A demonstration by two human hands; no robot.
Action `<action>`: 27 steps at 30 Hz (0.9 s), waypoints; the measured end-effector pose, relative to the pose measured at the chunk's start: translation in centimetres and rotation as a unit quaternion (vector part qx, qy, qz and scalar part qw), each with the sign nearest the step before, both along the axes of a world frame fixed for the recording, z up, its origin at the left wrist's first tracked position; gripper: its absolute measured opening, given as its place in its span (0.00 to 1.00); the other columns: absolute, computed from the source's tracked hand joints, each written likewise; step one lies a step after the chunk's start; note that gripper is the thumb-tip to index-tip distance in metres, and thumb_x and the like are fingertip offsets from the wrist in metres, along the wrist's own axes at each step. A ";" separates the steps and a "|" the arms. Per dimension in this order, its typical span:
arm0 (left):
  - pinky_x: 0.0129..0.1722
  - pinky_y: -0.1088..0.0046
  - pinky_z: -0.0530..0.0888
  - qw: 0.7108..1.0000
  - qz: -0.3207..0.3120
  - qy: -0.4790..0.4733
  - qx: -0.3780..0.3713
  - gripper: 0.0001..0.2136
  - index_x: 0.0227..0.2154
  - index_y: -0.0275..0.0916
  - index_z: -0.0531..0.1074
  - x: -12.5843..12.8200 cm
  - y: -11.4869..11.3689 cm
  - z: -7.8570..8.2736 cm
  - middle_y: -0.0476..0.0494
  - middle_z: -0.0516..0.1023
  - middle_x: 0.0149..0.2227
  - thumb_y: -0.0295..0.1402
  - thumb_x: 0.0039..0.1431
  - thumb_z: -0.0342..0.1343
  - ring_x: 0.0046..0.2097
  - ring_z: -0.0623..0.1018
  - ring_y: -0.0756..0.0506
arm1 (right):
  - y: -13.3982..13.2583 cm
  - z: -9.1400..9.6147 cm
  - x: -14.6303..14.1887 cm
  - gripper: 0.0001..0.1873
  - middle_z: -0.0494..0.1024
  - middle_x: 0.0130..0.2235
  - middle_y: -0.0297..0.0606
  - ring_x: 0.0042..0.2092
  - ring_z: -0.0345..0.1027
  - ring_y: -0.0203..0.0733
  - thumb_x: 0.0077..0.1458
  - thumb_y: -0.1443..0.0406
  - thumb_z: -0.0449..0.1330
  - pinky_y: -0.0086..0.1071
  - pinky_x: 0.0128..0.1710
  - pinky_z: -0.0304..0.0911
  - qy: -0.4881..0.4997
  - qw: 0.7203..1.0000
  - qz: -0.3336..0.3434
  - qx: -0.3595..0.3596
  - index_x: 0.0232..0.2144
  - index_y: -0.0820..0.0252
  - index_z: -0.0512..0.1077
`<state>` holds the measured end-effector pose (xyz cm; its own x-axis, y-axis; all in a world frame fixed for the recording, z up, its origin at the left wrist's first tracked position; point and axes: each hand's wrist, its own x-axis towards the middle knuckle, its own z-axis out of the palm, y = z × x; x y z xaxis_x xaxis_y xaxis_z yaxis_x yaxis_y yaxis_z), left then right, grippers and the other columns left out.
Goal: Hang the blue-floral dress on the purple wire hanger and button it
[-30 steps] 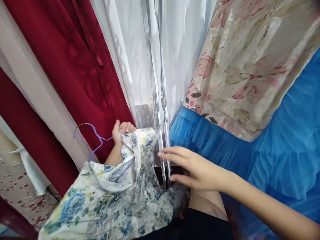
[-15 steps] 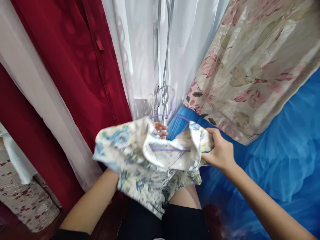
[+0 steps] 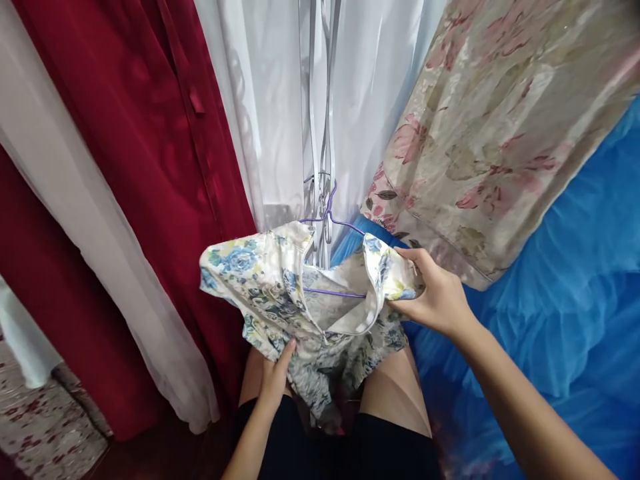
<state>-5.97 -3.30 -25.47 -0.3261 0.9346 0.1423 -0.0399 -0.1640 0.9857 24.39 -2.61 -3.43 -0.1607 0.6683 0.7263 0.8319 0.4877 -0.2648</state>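
In front of me a white floral blouse (image 3: 270,293) with blue roses hangs on a purple wire hanger (image 3: 345,225). The hanger's hook points up, and its lower bar shows across the open neckline. My right hand (image 3: 435,290) is closed on the shoulder at the right, thumb above and fingers below. Lower down at the left, my left hand (image 3: 276,377) has its thumb on the front of the blouse, with its fingers hidden behind the cloth. The bottom of the blouse hangs crumpled between my legs.
Long white fabric (image 3: 275,100) with thin straps (image 3: 325,133) hangs behind the hanger. Dark red cloth (image 3: 150,133) is at the left, a beige rose-print garment (image 3: 480,147) at the right, and blue ruffled fabric (image 3: 560,313) below it.
My left hand has come out from behind the blouse, near the neckline, down to its lower left front. The blouse has steadied, and the hanger's hook now stands upright. My right hand keeps its hold.
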 end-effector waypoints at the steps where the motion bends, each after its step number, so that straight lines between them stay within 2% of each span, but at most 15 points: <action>1: 0.70 0.56 0.60 1.000 0.007 -0.015 -0.014 0.34 0.62 0.47 0.68 0.7 -0.8 -0.9 0.41 0.71 0.64 0.52 0.54 0.64 0.71 0.61 0.35 | -0.3 -0.8 0.1 0.37 0.77 0.55 0.47 0.51 0.74 0.61 0.46 0.57 0.68 0.44 0.46 0.67 0.006 1.000 0.001 0.014 0.58 0.53 0.66; 2: 0.70 0.56 0.60 0.999 0.015 -0.031 -0.028 0.34 0.63 0.48 0.67 1.4 -1.6 -1.6 0.41 0.70 0.65 0.52 0.54 0.64 0.71 0.61 0.35 | -0.7 -1.8 -0.1 0.36 0.74 0.57 0.49 0.56 0.70 0.63 0.48 0.57 0.67 0.49 0.52 0.65 0.030 0.999 -0.006 0.042 0.59 0.54 0.66; 4: 0.70 0.56 0.59 0.997 0.024 -0.051 -0.052 0.35 0.64 0.48 0.66 2.8 -3.0 -2.6 0.40 0.69 0.65 0.53 0.55 0.63 0.71 0.60 0.34 | -1.8 -4.6 -1.4 0.27 0.72 0.57 0.50 0.60 0.64 0.63 0.54 0.58 0.65 0.54 0.58 0.58 0.148 0.980 -0.042 0.125 0.56 0.54 0.69; 6: 0.71 0.56 0.59 0.997 0.010 -0.048 -0.063 0.35 0.64 0.47 0.66 4.0 -4.3 -2.9 0.39 0.69 0.66 0.55 0.55 0.62 0.71 0.61 0.34 | -3.3 -8.2 -4.0 0.13 0.74 0.47 0.47 0.52 0.68 0.57 0.59 0.60 0.63 0.50 0.54 0.61 0.340 0.921 -0.081 0.171 0.46 0.53 0.72; 7: 0.71 0.56 0.58 0.997 -0.003 -0.039 -0.063 0.35 0.63 0.47 0.67 4.4 -4.8 -2.9 0.39 0.68 0.66 0.55 0.55 0.61 0.71 0.60 0.34 | -4.1 -10.1 -5.6 0.07 0.73 0.41 0.43 0.46 0.69 0.53 0.61 0.59 0.62 0.45 0.48 0.63 0.420 0.893 -0.074 0.142 0.40 0.53 0.72; 8: 0.71 0.57 0.58 0.998 -0.017 -0.027 -0.056 0.35 0.63 0.47 0.67 4.8 -5.2 -2.7 0.39 0.68 0.66 0.55 0.55 0.61 0.71 0.60 0.34 | -4.8 -11.9 -7.2 0.08 0.71 0.35 0.40 0.39 0.68 0.49 0.63 0.57 0.60 0.41 0.41 0.63 0.467 0.881 -0.041 0.061 0.34 0.53 0.70; 9: 0.71 0.57 0.59 0.998 -0.032 -0.016 -0.047 0.35 0.63 0.47 0.68 4.9 -5.6 -2.5 0.39 0.68 0.66 0.55 0.55 0.62 0.71 0.59 0.35 | -5.4 -13.4 -8.7 0.14 0.69 0.29 0.37 0.33 0.65 0.46 0.65 0.54 0.57 0.38 0.35 0.61 0.481 0.875 0.014 -0.058 0.29 0.54 0.69; 11: 0.71 0.58 0.59 0.998 -0.053 0.000 -0.033 0.34 0.63 0.46 0.67 4.9 -6.0 -2.0 0.39 0.68 0.67 0.54 0.56 0.61 0.72 0.58 0.36 | -6.0 -15.4 -11.0 0.23 0.64 0.24 0.33 0.27 0.58 0.42 0.66 0.49 0.54 0.35 0.28 0.55 0.467 0.836 0.127 -0.259 0.24 0.55 0.65; 12: 0.71 0.58 0.59 0.998 -0.062 0.006 -0.031 0.33 0.64 0.47 0.67 4.7 -6.1 -1.8 0.39 0.67 0.67 0.53 0.58 0.60 0.72 0.57 0.36 | -6.0 -15.8 -11.7 0.25 0.62 0.23 0.31 0.26 0.56 0.40 0.66 0.48 0.54 0.34 0.27 0.53 0.455 0.817 0.165 -0.314 0.23 0.56 0.63; 13: 0.71 0.58 0.58 0.997 -0.069 0.012 -0.032 0.32 0.64 0.47 0.66 4.5 -6.2 -1.7 0.40 0.67 0.67 0.53 0.59 0.59 0.72 0.57 0.37 | -5.8 -15.8 -12.1 0.25 0.61 0.23 0.30 0.26 0.54 0.39 0.65 0.47 0.54 0.33 0.27 0.52 0.449 0.806 0.186 -0.338 0.23 0.56 0.63; 18: 0.72 0.56 0.54 0.995 -0.086 0.034 -0.030 0.28 0.62 0.48 0.69 3.8 -6.7 -1.6 0.41 0.69 0.65 0.49 0.61 0.58 0.72 0.57 0.38 | -4.7 -13.7 -11.3 0.24 0.59 0.23 0.28 0.27 0.53 0.36 0.65 0.48 0.57 0.31 0.28 0.49 0.437 0.801 0.220 -0.344 0.24 0.57 0.62; 21: 0.72 0.56 0.56 0.993 -0.110 0.043 -0.030 0.27 0.61 0.50 0.70 4.4 -7.0 -1.4 0.42 0.72 0.63 0.48 0.60 0.61 0.72 0.57 0.38 | -5.0 -13.1 -10.6 0.24 0.59 0.22 0.27 0.25 0.52 0.35 0.65 0.48 0.57 0.30 0.26 0.49 0.462 0.786 0.224 -0.345 0.25 0.56 0.62; 23: 0.72 0.56 0.58 0.990 -0.126 0.051 -0.028 0.27 0.60 0.50 0.71 4.6 -7.0 -1.2 0.41 0.74 0.61 0.47 0.58 0.62 0.71 0.59 0.38 | -5.2 -12.9 -10.1 0.24 0.59 0.22 0.27 0.24 0.51 0.35 0.64 0.48 0.57 0.30 0.26 0.49 0.467 0.787 0.224 -0.336 0.24 0.56 0.62; 25: 0.71 0.55 0.60 0.994 -0.089 0.060 -0.024 0.27 0.58 0.48 0.72 4.2 -6.6 -1.0 0.40 0.77 0.57 0.46 0.56 0.64 0.70 0.63 0.36 | -5.4 -12.7 -9.3 0.24 0.60 0.21 0.28 0.24 0.51 0.35 0.63 0.49 0.59 0.31 0.26 0.49 0.467 0.791 0.223 -0.326 0.23 0.57 0.63; 27: 0.68 0.52 0.64 0.998 0.000 0.064 -0.028 0.27 0.57 0.45 0.71 3.2 -6.1 -0.8 0.38 0.79 0.53 0.47 0.55 0.65 0.66 0.69 0.32 | -5.6 -12.6 -8.8 0.24 0.60 0.20 0.28 0.24 0.51 0.35 0.63 0.50 0.60 0.31 0.26 0.48 0.471 0.793 0.214 -0.321 0.21 0.57 0.62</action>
<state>-2.73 -9.36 -26.28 -0.3081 0.9423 0.1309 0.0863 -0.1094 0.9902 15.64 -8.24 -15.98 -0.0593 0.9798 0.1909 -0.0883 0.1853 -0.9787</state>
